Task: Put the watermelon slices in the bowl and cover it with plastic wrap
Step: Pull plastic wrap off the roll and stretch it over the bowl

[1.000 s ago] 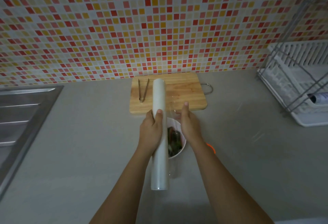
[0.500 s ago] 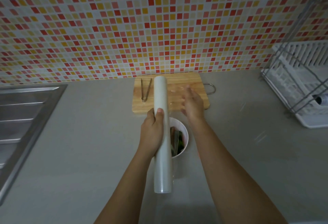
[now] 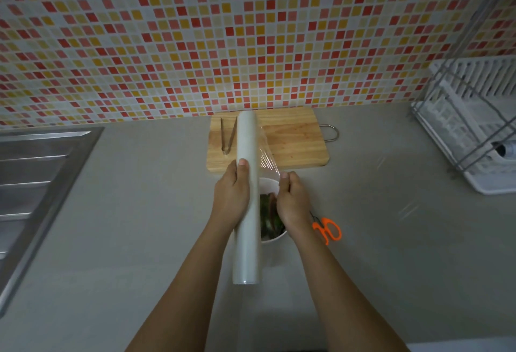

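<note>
- The white round bowl [image 3: 275, 236] with dark green-rinded watermelon slices [image 3: 268, 219] is seen at lower centre of frame, on the grey counter, largely hidden under the hands.
- The long white roll of plastic wrap [image 3: 246, 198] is gripped by the left hand [image 3: 231, 201], fingers closed round it.
- The film's corner [image 3: 268, 157] is pinched by the right hand [image 3: 293, 203]; only a narrow, wrinkled strip is drawn out.
- Risk: film bunching or clinging to itself if pulled by one corner.
- Risk: bowl nudged toward the orange-handled scissors [image 3: 328, 229] just beside it.

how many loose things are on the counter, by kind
cutting board: 1
tongs: 1
bowl: 1
scissors: 1
dish rack: 1
plastic wrap roll, held over the bowl in the left hand: 1
total: 6
</note>
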A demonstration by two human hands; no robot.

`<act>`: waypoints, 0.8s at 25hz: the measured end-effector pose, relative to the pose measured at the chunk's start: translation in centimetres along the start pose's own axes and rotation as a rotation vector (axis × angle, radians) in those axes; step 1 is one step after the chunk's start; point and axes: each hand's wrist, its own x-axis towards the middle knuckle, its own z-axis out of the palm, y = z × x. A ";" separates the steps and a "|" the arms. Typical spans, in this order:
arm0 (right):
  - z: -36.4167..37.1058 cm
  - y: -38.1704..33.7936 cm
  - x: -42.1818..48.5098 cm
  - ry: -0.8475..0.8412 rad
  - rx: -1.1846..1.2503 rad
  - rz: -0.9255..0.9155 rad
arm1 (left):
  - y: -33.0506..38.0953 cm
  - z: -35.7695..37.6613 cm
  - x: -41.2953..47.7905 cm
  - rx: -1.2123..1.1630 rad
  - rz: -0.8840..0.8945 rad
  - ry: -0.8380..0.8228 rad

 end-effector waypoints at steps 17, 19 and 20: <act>-2.0 4.1 1.3 0.010 -0.036 0.130 | -1.7 1.2 -0.1 -0.271 -0.341 -0.163; -1.7 4.6 1.4 -0.011 -0.029 0.138 | -2.0 1.3 -0.2 -0.216 -0.305 -0.155; -1.6 4.8 1.5 -0.015 -0.027 0.136 | -2.1 1.5 -0.4 -0.156 -0.263 -0.145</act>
